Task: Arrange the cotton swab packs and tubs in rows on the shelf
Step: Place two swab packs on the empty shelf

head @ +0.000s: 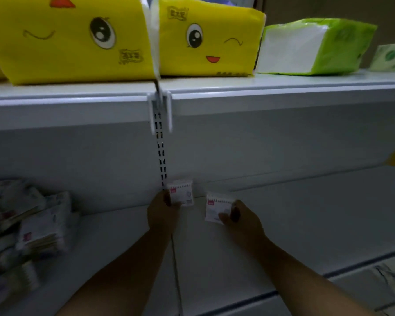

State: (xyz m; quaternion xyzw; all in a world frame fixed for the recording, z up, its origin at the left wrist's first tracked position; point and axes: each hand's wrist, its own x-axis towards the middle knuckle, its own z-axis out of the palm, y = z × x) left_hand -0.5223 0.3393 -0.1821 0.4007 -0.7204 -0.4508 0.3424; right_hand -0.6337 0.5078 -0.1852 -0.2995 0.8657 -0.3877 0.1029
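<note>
Against back wall of lower shelf: your left hand pinches first swab pack, right hand grips second pack just beside. Row barely started; jumbled heap of packs at left remains.

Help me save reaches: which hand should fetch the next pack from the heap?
Probably left. The left hand is nearer the heap on the left of the shelf, and the left pack is at the back wall. The right hand grips the right pack farther away.
</note>
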